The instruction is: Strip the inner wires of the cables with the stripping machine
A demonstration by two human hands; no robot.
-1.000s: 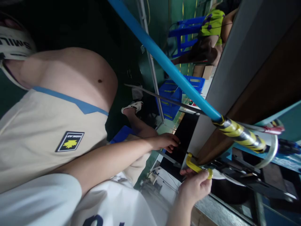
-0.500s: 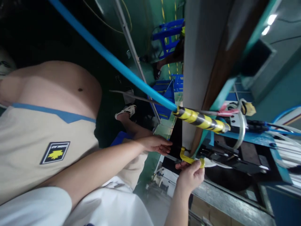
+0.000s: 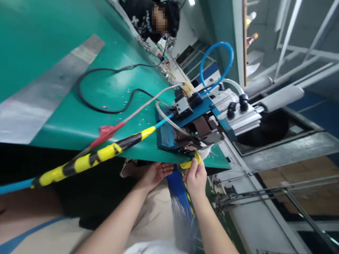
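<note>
My right hand (image 3: 196, 175) pinches the upper end of a yellow C-shaped clamp (image 3: 186, 164) at the edge of the green-topped table (image 3: 148, 155). My left hand (image 3: 159, 173) lies just left of the clamp, below the table edge, palm up with its fingers loosely stretched. Its fingertips are close to a dark part at the clamp's lower end; I cannot tell whether they touch it. Right above my right hand, a small blue-framed machine (image 3: 165, 135) stands on the table corner. A bundle of white wires (image 3: 206, 151) with loose ends hangs by the clamp.
A blue hose wrapped in yellow-black tape (image 3: 97, 157) crosses the left side to the machine. A black cable (image 3: 99, 111) loops over the tabletop beside grey tape (image 3: 53, 95). A person (image 3: 148, 21) is at the far end. A metal frame (image 3: 286, 144) stands on the right.
The view has swung round, so the tabletop and the machine's top now show. My right hand stays on the clamp. My left hand remains beside it, fingers still extended.
</note>
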